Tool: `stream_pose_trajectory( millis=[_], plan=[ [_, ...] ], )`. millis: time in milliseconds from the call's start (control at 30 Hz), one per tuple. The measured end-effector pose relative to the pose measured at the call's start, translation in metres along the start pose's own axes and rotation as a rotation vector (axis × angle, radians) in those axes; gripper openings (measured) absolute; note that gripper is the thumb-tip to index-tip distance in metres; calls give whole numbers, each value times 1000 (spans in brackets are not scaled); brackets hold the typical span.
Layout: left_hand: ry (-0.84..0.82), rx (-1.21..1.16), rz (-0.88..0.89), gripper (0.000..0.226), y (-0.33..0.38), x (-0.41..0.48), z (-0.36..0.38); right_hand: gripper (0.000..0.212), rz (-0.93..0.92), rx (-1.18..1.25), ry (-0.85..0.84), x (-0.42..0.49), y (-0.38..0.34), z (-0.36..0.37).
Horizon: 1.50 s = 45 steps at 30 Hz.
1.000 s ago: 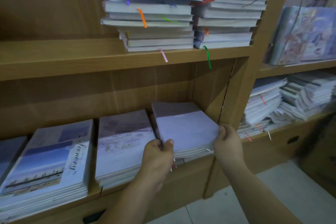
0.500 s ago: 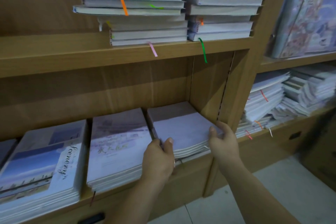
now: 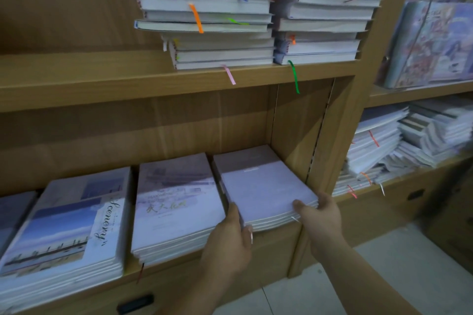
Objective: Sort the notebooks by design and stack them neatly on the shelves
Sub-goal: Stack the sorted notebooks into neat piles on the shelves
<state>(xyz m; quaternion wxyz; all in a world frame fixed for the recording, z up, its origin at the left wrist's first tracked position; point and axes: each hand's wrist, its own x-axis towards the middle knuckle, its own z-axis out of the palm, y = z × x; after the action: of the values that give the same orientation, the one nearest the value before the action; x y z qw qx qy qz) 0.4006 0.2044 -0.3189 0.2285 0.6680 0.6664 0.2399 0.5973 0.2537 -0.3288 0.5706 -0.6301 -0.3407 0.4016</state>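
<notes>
Stacks of soft-cover notebooks lie flat along the lower shelf [image 3: 179, 281]. At the left sits the Scenery stack [image 3: 66, 225], its pale sky-and-water covers fairly square. Just beside it to the right lies the mauve stack [image 3: 174, 199]. Next comes our left hand [image 3: 227, 240], thumb running up the left side and fingers curled round the near left corner of the lilac stack [image 3: 263, 186]. This stack fills the right end of the bay, close to the upright panel [image 3: 340, 135]. Our right hand [image 3: 320, 215] grips the near right corner, thumb pressed on the top cover (the fingers are hidden below). So both hands hold the one stack.

We judge these notebooks thin and bendy, light singly but of fair weight together. Their smooth covers would probably slide over each other if squeezed from one side only. The two near corners, pinched top and bottom, look the right hold, since a grip on the top book alone would fan the pile.

The stack's long axis runs near to far, into the shelf, seemingly skewed a little so that its far end leans left. What looks like the bound edge faces left, and the page edges face us. Farther right, in the next bay, loose piles [image 3: 384, 140] slump untidily.
</notes>
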Motion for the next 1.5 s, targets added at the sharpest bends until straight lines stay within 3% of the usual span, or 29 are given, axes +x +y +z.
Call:
stream_pose_trajectory(
  millis=[133,267,567,867,1167,1500],
  plan=[
    [-90,43,12,74,-2,-5,10,41,-4,-23,-6,-1,0,-6],
    [-21,-128,-59,74,-7,-12,20,38,40,-24,-53,-1,7,-9],
    [10,-348,-44,82,-21,-13,37,57,199,89,-207,12,7,-21],
    [118,-232,-51,73,-33,-5,50,88,14,-141,-394,9,11,-33],
    [200,-153,14,60,-31,-4,46,83,-130,-252,-332,11,11,-30],
    [258,-81,-121,64,-22,9,44,64,-203,-264,-157,21,23,-12]
  ],
)
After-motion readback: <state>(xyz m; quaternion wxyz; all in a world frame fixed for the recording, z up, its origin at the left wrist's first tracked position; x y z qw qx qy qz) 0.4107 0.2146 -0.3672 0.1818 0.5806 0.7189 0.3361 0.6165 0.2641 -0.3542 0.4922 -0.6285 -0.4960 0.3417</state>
